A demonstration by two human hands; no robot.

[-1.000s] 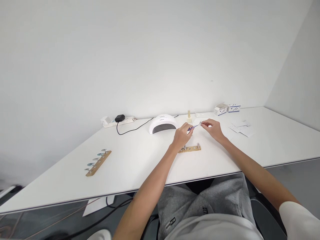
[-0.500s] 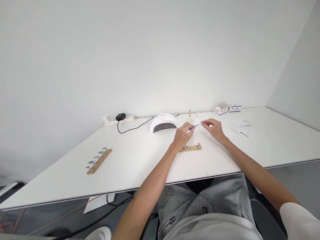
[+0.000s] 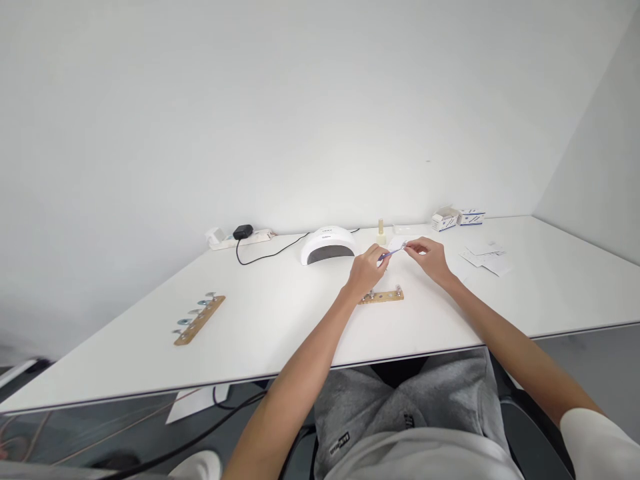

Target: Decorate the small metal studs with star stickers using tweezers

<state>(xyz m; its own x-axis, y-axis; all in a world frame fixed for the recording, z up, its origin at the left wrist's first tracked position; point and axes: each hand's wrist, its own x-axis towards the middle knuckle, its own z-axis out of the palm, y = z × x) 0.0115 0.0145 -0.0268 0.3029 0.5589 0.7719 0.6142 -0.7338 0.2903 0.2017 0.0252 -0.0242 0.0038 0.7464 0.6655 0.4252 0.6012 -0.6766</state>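
Observation:
My left hand point(image 3: 367, 268) pinches a thin purple-blue stick tool point(image 3: 391, 253). The tool's slim pale end points right, to a small shiny clear piece point(image 3: 404, 245) held between the fingertips of my right hand point(image 3: 428, 258). Whether tool and piece touch is too small to tell. Just below my hands lies a wooden strip point(image 3: 384, 297) with small silver holders standing on it; my left hand and forearm cover its left end. Off to the left, a second wooden strip point(image 3: 199, 323) carries several nail tips on holders, some of them bluish.
A white nail lamp point(image 3: 329, 244) stands behind my left hand. Near it are a cream bottle point(image 3: 381, 233) with a tall cap and a power strip point(image 3: 260, 236) with a black adapter point(image 3: 243, 232). Small boxes point(image 3: 445, 219) and paper sheets point(image 3: 486, 257) lie at the right.
The view has shifted very slightly. Both hands keep nearly the same place and hold, with the tool's end still close to the small piece.

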